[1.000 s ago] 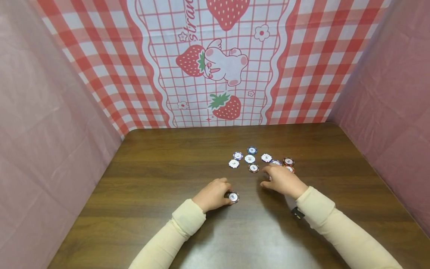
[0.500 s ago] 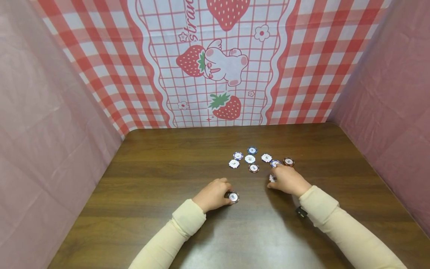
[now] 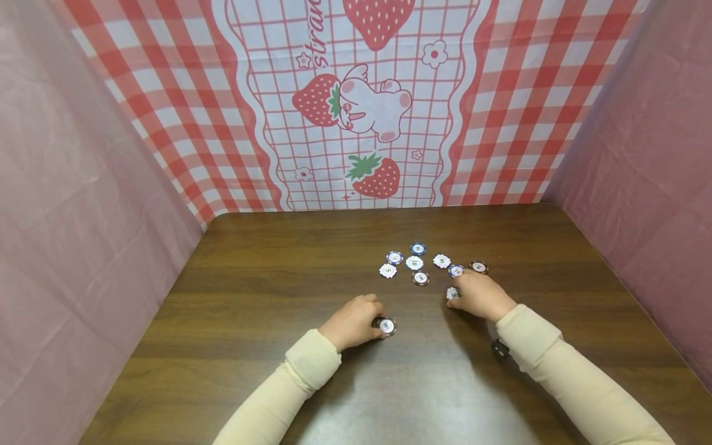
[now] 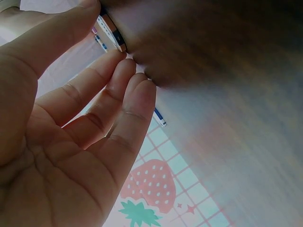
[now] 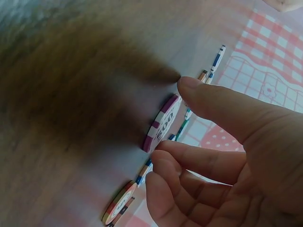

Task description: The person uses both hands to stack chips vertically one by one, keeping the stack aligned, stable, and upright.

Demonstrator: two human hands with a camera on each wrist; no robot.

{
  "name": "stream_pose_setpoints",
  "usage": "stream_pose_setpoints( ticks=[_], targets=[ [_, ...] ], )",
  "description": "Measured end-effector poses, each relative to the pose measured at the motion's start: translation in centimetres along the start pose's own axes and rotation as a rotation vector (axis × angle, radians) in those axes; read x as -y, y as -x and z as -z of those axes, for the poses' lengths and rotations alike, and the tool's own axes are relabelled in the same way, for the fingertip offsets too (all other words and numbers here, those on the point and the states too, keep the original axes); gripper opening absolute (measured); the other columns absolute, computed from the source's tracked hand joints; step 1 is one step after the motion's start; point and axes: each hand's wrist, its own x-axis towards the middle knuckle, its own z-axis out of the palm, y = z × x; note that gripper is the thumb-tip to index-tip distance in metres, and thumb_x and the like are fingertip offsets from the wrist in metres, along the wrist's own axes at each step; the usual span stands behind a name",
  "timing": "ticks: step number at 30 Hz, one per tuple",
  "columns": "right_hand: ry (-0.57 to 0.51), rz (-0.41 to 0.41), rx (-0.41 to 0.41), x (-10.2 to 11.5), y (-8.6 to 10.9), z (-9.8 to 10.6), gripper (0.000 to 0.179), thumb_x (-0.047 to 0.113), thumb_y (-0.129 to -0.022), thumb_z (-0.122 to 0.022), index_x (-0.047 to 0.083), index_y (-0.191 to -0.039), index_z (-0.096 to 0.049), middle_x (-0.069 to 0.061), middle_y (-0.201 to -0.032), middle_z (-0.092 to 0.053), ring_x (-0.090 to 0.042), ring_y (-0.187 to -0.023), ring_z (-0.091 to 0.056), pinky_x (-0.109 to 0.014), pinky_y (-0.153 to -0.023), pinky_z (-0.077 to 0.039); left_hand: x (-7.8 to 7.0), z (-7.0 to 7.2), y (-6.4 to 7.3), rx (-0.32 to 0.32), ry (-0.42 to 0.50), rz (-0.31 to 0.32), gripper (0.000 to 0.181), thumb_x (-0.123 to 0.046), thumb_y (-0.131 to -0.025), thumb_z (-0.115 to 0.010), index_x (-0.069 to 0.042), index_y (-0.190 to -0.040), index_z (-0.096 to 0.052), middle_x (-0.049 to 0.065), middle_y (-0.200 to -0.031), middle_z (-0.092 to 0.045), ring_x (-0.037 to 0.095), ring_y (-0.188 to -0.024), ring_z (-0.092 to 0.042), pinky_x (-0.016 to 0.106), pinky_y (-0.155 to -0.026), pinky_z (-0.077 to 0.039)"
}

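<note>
My left hand [image 3: 353, 322] rests on the wooden table, its thumb and index finger pinching a dark poker chip [image 3: 386, 326] by the edge. That chip [image 4: 111, 31] shows edge-on in the left wrist view. Farther right, my right hand [image 3: 481, 296] has thumb and index finger at opposite edges of a purple-and-white poker chip [image 3: 453, 294] marked 500. In the right wrist view this chip [image 5: 162, 124] lies flat on the table, and the other fingers are curled beside it. A red-edged chip [image 5: 118, 203] lies near those fingers, hidden under the hand in the head view.
Several chips lie beyond the hands: white [image 3: 387, 271], light blue [image 3: 414, 263], brown [image 3: 421, 278] and blue [image 3: 456, 271]. A dark chip [image 3: 479, 267] lies just behind the right hand. A checked cloth [image 3: 512, 154] hangs along the table's [image 3: 250, 247] back edge.
My right hand has shifted slightly right and its thumb and index finger have come together around the purple-and-white chip. The red-edged chip has gone out of sight beneath it. The left hand stays put.
</note>
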Motion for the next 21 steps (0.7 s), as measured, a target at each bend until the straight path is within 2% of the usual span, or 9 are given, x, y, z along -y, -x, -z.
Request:
stream_pose_setpoints(
  ticks=[6, 21],
  targets=[
    [-0.008, 0.001, 0.000, -0.26, -0.01, 0.07, 0.024, 0.020, -0.072, -0.079, 0.010, -0.065, -0.058, -0.004, -0.068, -0.057, -0.017, -0.060, -0.051, -0.042, -0.059, -0.047, 0.04, -0.05, 0.01, 0.001, -0.007, 0.000, 0.024, -0.030, -0.077, -0.080, -0.013, -0.093, -0.074, -0.001, -0.088, -0.064, 0.011, -0.078, -0.056, 0.026, -0.076, -0.047],
    [-0.041, -0.013, -0.014, -0.72, -0.10, -0.23, 0.027, 0.016, -0.074, -0.074, 0.013, -0.059, -0.052, 0.001, -0.060, -0.050, -0.015, -0.055, -0.043, -0.036, -0.053, -0.040, 0.11, -0.19, 0.02, 0.003, -0.011, 0.001, 0.024, -0.030, -0.077, -0.081, -0.014, -0.093, -0.074, -0.002, -0.089, -0.064, 0.011, -0.079, -0.057, 0.026, -0.076, -0.047]
  ],
)
